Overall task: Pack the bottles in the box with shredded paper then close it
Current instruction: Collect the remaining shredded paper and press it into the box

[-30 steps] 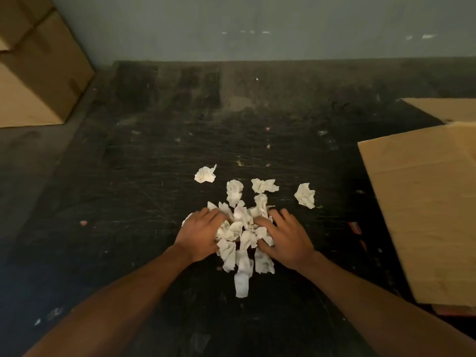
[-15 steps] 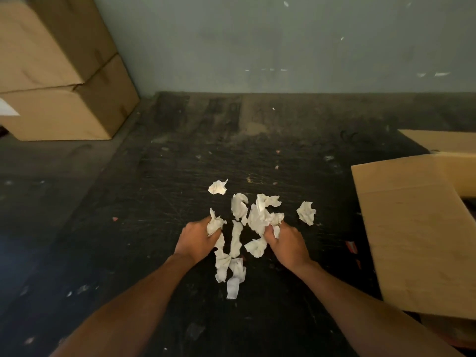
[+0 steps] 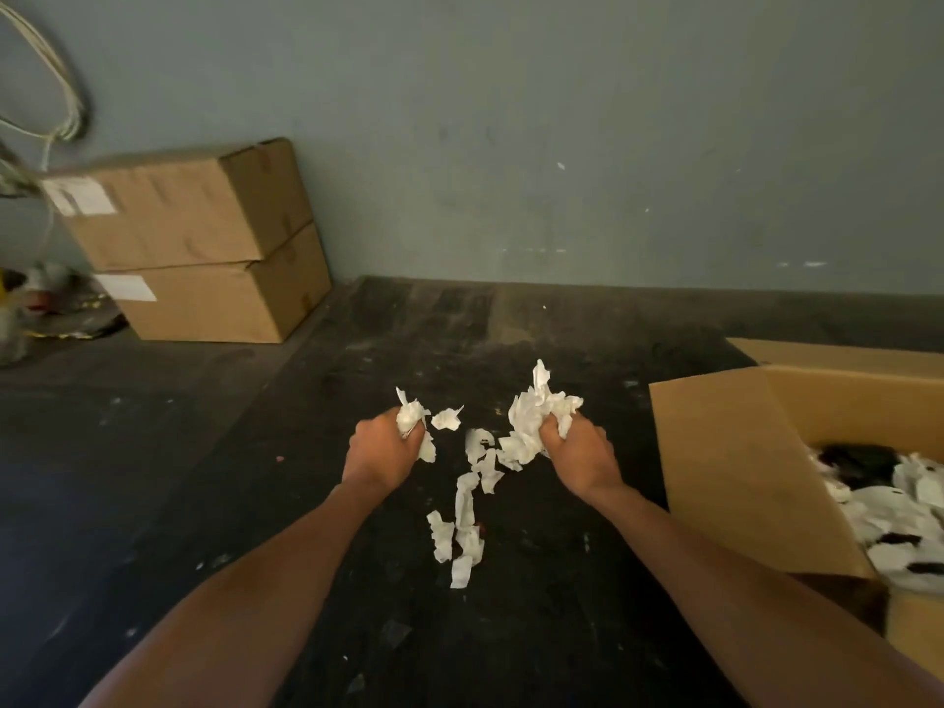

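Blank-looking labels (image 3: 81, 196) on stacked cartons (image 3: 194, 237); unreadable

Shredded paper (image 3: 467, 508): white crumpled scraps; loose strips trail down the middle of the dark floor, other clumps gripped in both fists.
Box (image 3: 735, 467): brown cardboard, open, at the floor's right edge, flap raised; white paper and dark shapes inside.
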Demonstrator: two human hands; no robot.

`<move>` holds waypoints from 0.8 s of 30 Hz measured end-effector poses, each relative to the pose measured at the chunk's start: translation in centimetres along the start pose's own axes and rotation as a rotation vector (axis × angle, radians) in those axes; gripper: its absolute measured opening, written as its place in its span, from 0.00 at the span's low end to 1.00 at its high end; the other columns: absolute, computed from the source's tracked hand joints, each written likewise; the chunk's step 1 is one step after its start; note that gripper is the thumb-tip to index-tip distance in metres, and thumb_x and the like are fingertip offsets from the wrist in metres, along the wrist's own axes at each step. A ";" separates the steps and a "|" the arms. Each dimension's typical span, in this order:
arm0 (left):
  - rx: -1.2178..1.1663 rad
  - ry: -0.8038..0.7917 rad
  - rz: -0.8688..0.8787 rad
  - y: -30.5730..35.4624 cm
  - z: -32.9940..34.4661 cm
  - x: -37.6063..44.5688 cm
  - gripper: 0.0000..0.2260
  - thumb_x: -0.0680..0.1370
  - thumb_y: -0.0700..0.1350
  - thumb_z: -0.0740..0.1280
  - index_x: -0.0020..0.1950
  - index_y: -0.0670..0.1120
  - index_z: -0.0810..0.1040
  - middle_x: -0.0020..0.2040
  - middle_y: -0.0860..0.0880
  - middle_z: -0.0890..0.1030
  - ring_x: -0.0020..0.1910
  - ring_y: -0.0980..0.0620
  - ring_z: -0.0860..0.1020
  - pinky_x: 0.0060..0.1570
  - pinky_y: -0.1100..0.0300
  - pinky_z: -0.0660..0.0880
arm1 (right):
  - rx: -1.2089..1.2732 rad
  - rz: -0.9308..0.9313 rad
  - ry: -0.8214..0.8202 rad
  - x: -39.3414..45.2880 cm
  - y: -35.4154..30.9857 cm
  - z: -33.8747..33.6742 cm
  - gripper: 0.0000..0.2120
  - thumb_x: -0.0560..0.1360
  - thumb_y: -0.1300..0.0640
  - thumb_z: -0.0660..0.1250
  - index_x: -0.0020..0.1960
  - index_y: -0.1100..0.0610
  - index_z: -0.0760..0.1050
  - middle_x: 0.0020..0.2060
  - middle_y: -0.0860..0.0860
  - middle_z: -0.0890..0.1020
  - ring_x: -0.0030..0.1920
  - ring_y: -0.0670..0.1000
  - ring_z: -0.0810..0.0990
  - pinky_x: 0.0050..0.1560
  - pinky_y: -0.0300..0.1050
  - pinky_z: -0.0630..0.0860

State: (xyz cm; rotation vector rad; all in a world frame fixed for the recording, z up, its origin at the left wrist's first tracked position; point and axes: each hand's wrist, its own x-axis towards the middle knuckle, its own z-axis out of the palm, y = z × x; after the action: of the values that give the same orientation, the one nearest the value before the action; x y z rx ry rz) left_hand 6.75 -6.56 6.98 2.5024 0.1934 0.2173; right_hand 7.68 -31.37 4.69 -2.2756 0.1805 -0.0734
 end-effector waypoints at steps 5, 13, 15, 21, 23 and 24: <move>-0.028 0.044 0.036 2.4 -3.3 -4.8 0.11 0.80 0.51 0.64 0.55 0.45 0.79 0.45 0.47 0.80 0.42 0.51 0.77 0.43 0.55 0.73 | -0.042 -0.066 0.024 -4.2 -1.9 -5.1 0.24 0.75 0.37 0.52 0.52 0.54 0.76 0.48 0.55 0.81 0.52 0.57 0.78 0.54 0.53 0.75; -0.122 0.074 0.073 5.6 -5.8 -12.5 0.08 0.80 0.51 0.63 0.46 0.48 0.76 0.38 0.50 0.79 0.37 0.54 0.78 0.40 0.56 0.75 | -0.052 -0.158 0.079 -11.2 -0.9 -12.9 0.16 0.81 0.48 0.55 0.46 0.57 0.75 0.37 0.52 0.79 0.38 0.49 0.77 0.41 0.47 0.70; -0.150 0.058 0.093 7.2 -5.6 -13.5 0.09 0.80 0.52 0.63 0.43 0.49 0.76 0.38 0.48 0.80 0.38 0.51 0.79 0.42 0.52 0.78 | -0.077 -0.166 0.101 -12.5 0.1 -15.2 0.16 0.81 0.48 0.55 0.43 0.55 0.75 0.37 0.51 0.80 0.39 0.50 0.77 0.40 0.47 0.69; -0.193 0.036 0.207 13.6 -3.8 -15.5 0.12 0.80 0.55 0.61 0.41 0.50 0.75 0.37 0.47 0.80 0.39 0.48 0.80 0.45 0.48 0.79 | -0.122 -0.119 0.211 -14.8 2.4 -22.0 0.17 0.82 0.48 0.56 0.43 0.57 0.76 0.37 0.54 0.80 0.38 0.51 0.77 0.35 0.44 0.68; -0.202 0.017 0.230 16.0 -2.8 -15.7 0.12 0.80 0.56 0.61 0.43 0.50 0.76 0.40 0.46 0.81 0.40 0.48 0.80 0.46 0.49 0.79 | -0.151 -0.086 0.248 -15.1 3.5 -24.3 0.18 0.81 0.47 0.56 0.43 0.57 0.76 0.38 0.55 0.80 0.39 0.55 0.78 0.37 0.46 0.69; -0.211 0.009 0.237 17.1 -2.3 -15.7 0.12 0.79 0.56 0.61 0.44 0.50 0.76 0.42 0.45 0.81 0.42 0.47 0.80 0.47 0.48 0.79 | -0.166 -0.082 0.265 -15.1 4.1 -25.4 0.18 0.80 0.47 0.56 0.42 0.57 0.76 0.37 0.56 0.80 0.39 0.57 0.78 0.38 0.46 0.69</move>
State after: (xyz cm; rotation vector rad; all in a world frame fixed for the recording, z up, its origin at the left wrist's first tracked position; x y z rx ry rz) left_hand -7.50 -21.94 17.18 2.3107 -0.1178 0.3281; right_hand -10.55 -50.70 18.31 -2.4332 0.2391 -0.4180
